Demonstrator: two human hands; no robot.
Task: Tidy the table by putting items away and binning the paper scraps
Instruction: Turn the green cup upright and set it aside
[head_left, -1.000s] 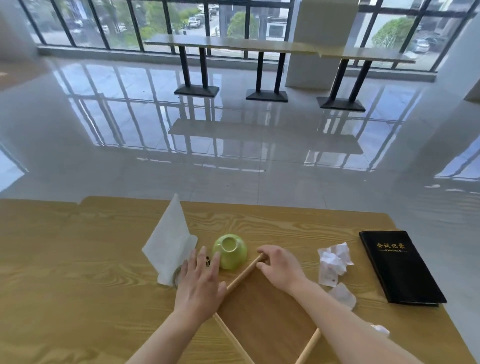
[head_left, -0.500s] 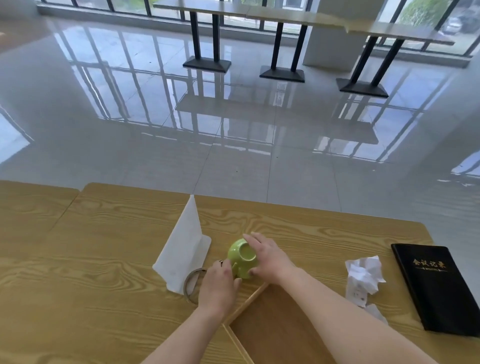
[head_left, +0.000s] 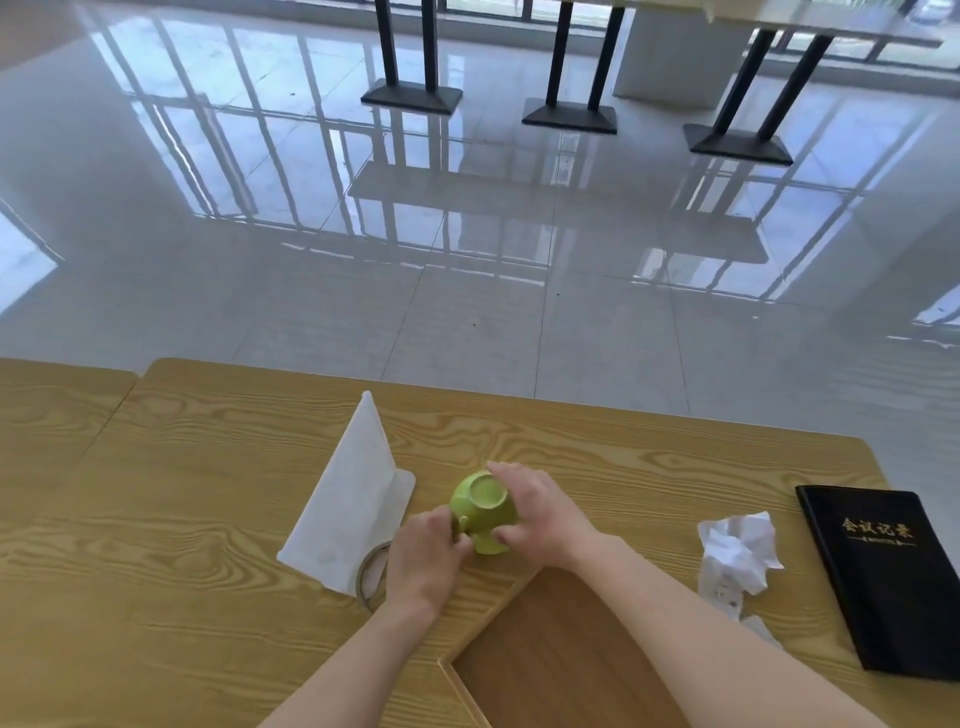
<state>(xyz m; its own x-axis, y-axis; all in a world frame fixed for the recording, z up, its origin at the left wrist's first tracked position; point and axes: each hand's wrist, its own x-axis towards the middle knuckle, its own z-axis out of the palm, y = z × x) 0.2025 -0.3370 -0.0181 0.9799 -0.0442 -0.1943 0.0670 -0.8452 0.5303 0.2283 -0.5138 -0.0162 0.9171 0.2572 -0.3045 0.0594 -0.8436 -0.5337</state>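
Observation:
A small green cup lies tilted on the wooden table, its base facing up and away. My left hand grips its handle side from the near left. My right hand wraps its right side. A wooden tray lies just in front of the cup, under my right forearm. Crumpled white paper scraps sit to the right of the tray. A white sheet of paper stands propped to the left of the cup.
A black notebook with gold lettering lies at the table's right edge. A roll of tape lies partly under the white sheet. Beyond the table's far edge is a glossy tiled floor with black table legs.
Both hands left the tray's rim and moved up to the green cup, closing on it. The cup has tipped toward me. The camera has tilted down.

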